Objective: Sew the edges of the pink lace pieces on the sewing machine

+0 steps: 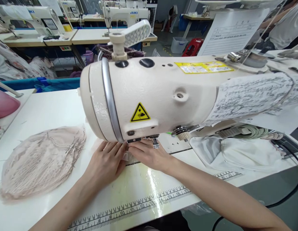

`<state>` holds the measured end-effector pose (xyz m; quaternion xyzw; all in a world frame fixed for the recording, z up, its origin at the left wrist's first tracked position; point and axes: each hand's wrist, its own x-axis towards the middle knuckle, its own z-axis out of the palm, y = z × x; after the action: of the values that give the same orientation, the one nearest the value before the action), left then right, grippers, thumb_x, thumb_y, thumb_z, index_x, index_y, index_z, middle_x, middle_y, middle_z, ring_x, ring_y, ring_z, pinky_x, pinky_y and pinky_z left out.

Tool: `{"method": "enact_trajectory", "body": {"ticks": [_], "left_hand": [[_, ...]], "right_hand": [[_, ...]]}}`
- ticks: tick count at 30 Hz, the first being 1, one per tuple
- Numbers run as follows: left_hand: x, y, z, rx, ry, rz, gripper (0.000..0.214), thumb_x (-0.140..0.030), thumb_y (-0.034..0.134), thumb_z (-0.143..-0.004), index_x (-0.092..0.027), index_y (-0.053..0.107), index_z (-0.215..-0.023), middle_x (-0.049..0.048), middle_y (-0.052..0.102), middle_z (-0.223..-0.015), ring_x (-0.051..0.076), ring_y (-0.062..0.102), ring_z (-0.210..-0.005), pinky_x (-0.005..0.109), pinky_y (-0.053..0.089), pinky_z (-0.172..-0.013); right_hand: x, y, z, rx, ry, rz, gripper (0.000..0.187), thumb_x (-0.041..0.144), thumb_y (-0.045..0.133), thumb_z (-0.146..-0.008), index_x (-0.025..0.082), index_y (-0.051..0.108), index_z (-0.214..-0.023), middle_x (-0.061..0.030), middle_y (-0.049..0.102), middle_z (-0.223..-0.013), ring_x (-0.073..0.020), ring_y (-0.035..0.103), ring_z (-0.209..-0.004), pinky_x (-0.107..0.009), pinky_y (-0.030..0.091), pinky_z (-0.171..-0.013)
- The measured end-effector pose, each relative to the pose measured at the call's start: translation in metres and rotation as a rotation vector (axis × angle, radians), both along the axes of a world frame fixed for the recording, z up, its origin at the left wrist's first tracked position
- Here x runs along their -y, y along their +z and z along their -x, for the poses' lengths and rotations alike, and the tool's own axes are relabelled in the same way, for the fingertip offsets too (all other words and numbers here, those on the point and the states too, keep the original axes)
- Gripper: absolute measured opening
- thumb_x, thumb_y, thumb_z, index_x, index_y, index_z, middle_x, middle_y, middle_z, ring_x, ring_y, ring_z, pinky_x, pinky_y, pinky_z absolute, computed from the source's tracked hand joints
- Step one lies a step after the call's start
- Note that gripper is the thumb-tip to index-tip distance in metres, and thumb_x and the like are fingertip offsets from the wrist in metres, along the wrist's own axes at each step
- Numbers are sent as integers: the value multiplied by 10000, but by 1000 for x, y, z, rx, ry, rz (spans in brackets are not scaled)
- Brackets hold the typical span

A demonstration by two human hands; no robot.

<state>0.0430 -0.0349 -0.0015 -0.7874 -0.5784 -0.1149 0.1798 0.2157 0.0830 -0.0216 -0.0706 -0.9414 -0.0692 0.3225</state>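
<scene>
A cream sewing machine head (pixel 149 93) stretches across the middle of the view. Under its left end my left hand (pixel 107 158) presses down, fingers together and curled over a piece of pale sheer fabric (pixel 125 157). From the other side my right hand (pixel 149 154) reaches in with its fingertips closed on the same fabric, close to the needle area. The machine head hides the needle and part of the fingertips. Only a little of the fabric shows between the hands. A pile of pale pink gathered sheer pieces (pixel 43 160) lies to my left.
A printed ruler strip (pixel 129 208) runs along the table's front edge. White fabric pieces (pixel 247 150) and a coiled greenish band (pixel 252 131) lie at the right. Handwritten paper (pixel 255 93) covers the machine's arm. Behind stand other sewing machines (pixel 129 16) and a red stool (pixel 193 46).
</scene>
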Motion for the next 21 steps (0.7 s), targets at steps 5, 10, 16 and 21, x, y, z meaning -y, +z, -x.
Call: {"method": "enact_trajectory", "body": {"ticks": [5,10,16,21], "left_hand": [[-1,3,-4,-17,12,-9,371,-233,474,-882,-70,654,-1163,109,730,-1062,275,666,-922,412,486,-806],[0,2,-6,-30,23,-34,344,-236,475,-897,-84,651,-1150,100,731,-1048,270,665,-909,423,482,-824],[-1,3,-9,-37,32,-42,340,-232,492,-898,-78,634,-1166,108,729,-1034,265,664,-880,433,489,-809],[-2,3,-10,-49,47,-37,329,-238,496,-902,-106,632,-1171,100,732,-1020,262,666,-874,432,484,-825]], "right_hand": [[2,10,-5,53,-68,-30,131,94,551,-875,194,636,-889,44,702,-992,-94,566,-701,-278,366,-534],[2,10,-9,171,-163,-61,205,159,522,-910,221,627,-1073,15,693,-1015,-114,532,-600,-308,317,-462],[-2,10,-11,246,-162,-83,195,194,534,-931,224,616,-1105,-7,688,-1007,-137,604,-705,-288,381,-470],[-3,14,-13,342,-177,-56,291,99,492,-927,218,594,-1172,-14,675,-1150,-119,626,-739,-273,380,-457]]}}
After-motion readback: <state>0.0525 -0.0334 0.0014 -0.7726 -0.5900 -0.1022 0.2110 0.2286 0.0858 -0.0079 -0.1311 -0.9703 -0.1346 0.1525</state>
